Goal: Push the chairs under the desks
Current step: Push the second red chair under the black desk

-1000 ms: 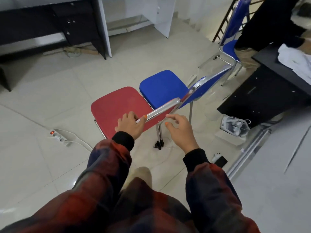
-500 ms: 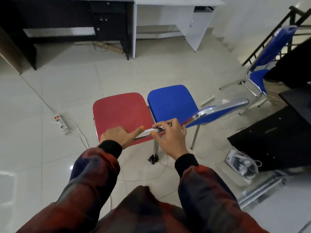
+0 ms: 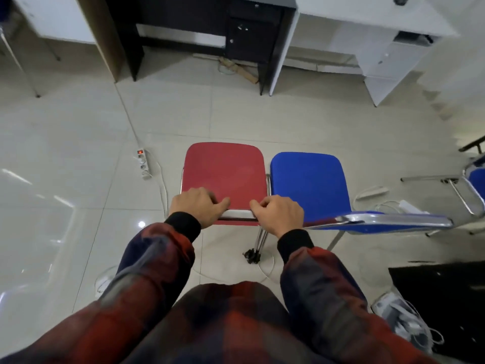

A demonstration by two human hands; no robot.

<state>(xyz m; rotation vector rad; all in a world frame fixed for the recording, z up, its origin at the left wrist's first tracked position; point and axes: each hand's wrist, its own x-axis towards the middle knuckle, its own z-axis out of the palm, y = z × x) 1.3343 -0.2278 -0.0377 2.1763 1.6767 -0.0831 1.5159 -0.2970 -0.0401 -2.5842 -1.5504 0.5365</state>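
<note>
**Red chair gripped, not yet under the bench**

We have both hands on the top rail of the red chair (image 3: 224, 174) backrest — left hand (image 3: 197, 206) with fingers curled over the rail near its left end, right hand (image 3: 278, 215) clamped on the right end. The chair stands on open floor, well apart from the dark bench (image 3: 204, 24) ahead, seat facing it. The blue chair (image 3: 307, 179) sits just beside it on the right; frames look to be touching, hard to say from here.

For the push:
- Drive both hands evenly so the chair tracks straight — uneven force will yaw it into the blue one.
- Aim for the open knee space left of the drawer unit (image 3: 248, 30).
- Watch the power strip (image 3: 143, 164) and its cable near the left legs; steer clear.
- Slide low and slow on tile; don't tip the back forward.
</note>
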